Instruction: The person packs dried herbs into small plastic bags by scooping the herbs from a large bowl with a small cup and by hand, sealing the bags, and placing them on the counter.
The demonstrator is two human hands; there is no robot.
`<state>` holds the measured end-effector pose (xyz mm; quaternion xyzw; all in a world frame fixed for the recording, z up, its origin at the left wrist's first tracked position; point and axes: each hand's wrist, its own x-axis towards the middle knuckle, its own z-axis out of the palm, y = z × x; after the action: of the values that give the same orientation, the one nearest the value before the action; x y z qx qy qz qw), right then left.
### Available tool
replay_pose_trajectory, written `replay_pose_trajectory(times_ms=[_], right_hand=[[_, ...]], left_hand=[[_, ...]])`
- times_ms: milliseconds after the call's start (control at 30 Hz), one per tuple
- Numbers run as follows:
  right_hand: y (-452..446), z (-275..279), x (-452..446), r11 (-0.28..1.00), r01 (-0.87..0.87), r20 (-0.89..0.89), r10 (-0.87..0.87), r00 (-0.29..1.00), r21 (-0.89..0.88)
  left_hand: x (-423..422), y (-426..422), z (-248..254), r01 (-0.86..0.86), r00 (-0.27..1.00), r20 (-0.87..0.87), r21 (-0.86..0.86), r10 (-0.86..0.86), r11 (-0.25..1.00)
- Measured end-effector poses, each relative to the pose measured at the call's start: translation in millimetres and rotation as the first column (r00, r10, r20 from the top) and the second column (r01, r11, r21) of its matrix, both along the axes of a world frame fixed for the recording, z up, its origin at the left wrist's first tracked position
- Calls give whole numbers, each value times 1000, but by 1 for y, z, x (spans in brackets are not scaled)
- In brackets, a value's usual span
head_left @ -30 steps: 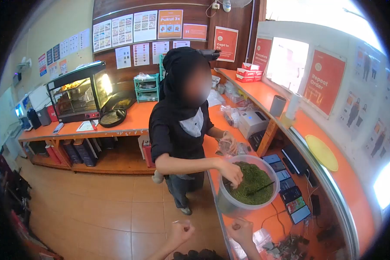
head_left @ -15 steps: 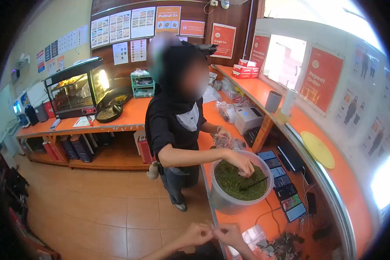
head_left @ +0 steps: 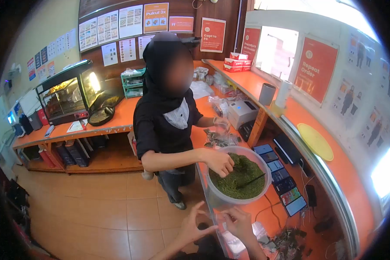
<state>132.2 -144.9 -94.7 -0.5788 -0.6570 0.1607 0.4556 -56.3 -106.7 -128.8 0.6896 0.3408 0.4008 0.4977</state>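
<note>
My left hand (head_left: 196,224) is raised at the counter's front edge, its thumb and fingers apart in a C shape with nothing visible between them. Close beside it, my right hand (head_left: 238,224) has its fingertips pinched together; what they hold, if anything, is too small to make out. Just beyond both hands stands a translucent plastic tub (head_left: 212,194) filled with fine green flakes (head_left: 240,180). A dark utensil handle (head_left: 252,180) sticks out of the flakes. Under my right wrist lie clear plastic bags (head_left: 233,243) and a heap of small dark-filled packets (head_left: 290,245).
Across the tub, a co-worker (head_left: 167,108) has one hand (head_left: 221,162) over the flakes and the other near clear plastic bags (head_left: 221,138). Several phones (head_left: 285,185) with cables lie right of the tub. A printer (head_left: 245,113) and raised shelf (head_left: 329,173) border the counter.
My hands, fingertips together before, have moved apart, and my left fingers have spread. The co-worker's hand has shifted left over the tub with dark green flakes under it. My view has shifted slightly.
</note>
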Motion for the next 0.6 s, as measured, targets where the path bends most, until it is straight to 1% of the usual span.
replay_pose_trajectory(times_ms=[33, 67, 100, 133, 200, 233, 300, 333, 400, 433, 467, 500, 533, 567, 600], right_hand=[[0, 7, -3, 999, 33, -12, -34, 999, -34], [-2, 9, -6, 995, 69, -23, -71, 997, -69], [-2, 3, -8, 994, 69, 36, -66, 997, -82], [-3, -3, -11, 992, 80, 37, -77, 996, -95], [-5, -10, -20, 999, 49, 56, -48, 997, -16], [-7, -7, -23, 997, 66, 61, -64, 996, -39], [-9, 12, -22, 997, 64, 46, -62, 997, -37], [-6, 22, -20, 999, 49, 28, -48, 998, -20], [-1, 39, 0, 995, 52, 128, -63, 990, 88], [9, 51, 20, 979, 79, 302, -134, 944, 190], [23, 65, 39, 953, 84, 457, -215, 863, 290], [36, 87, 49, 938, 65, 581, -265, 770, 342], [46, 105, 58, 920, 37, 685, -316, 656, 389], [55, 104, 72, 921, 44, 687, -319, 653, 386], [67, 93, 89, 970, -9, 802, -194, 565, 242]], left_hand=[[-1, 3, 1, -72, 991, -101, 147, 87, 987], [-1, 5, 2, -121, 966, -187, 296, 181, 947], [2, 5, 7, -140, 942, -202, 486, 267, 863], [5, 2, 4, -130, 945, -205, 474, 253, 871], [9, -1, -3, -26, 981, -159, 455, 110, 890], [10, -6, -4, -15, 983, -159, 444, 96, 896], [11, -16, -3, -67, 972, -206, 235, 117, 970], [13, -16, -5, -57, 973, -204, 229, 105, 972], [14, -12, -11, -167, 971, -107, 333, 213, 928], [13, -11, -11, -160, 973, -105, 327, 205, 931], [12, -9, -11, -167, 981, -64, 189, 182, 968], [12, -7, -9, -165, 986, -21, 50, 166, 985], [13, -5, -6, -157, 987, -22, 46, 158, 987], [15, -4, -1, -172, 979, 99, -70, 179, 983], [16, -3, 1, -174, 954, 212, -186, 212, 967]])
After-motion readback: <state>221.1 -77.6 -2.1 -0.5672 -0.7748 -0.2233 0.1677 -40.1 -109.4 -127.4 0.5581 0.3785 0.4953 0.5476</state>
